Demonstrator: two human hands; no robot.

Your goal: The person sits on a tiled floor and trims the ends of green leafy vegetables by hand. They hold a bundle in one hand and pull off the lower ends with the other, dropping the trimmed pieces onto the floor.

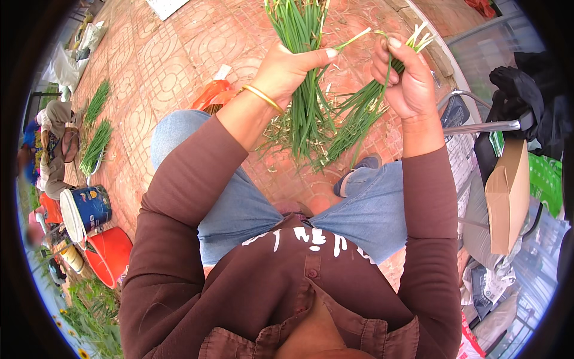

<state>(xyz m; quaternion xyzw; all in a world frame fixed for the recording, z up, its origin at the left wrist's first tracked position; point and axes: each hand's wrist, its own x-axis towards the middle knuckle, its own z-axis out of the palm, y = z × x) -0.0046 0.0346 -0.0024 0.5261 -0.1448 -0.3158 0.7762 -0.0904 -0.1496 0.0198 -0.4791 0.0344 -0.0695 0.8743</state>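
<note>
My left hand (287, 69), with a gold bangle at the wrist, grips a thick bundle of long green stalks (298, 33), which look like garlic chives. Its thumb pinches one pale stalk that stretches towards the other hand. In my right hand (401, 74) is a smaller bunch of the same greens (361, 107), white ends up and leaves hanging down to the left. A thin green strand runs across the right fingers. Below both hands, loose leaves and trimmings (280, 130) lie on the reddish patterned paving.
An orange plastic bag (215, 95) lies beyond my left knee. Farther left are green bundles (96, 146), a blue bucket (96, 206), a red bucket (112, 256) and seated people. At right stand a metal-armed chair (482, 128) and a cardboard box (506, 197).
</note>
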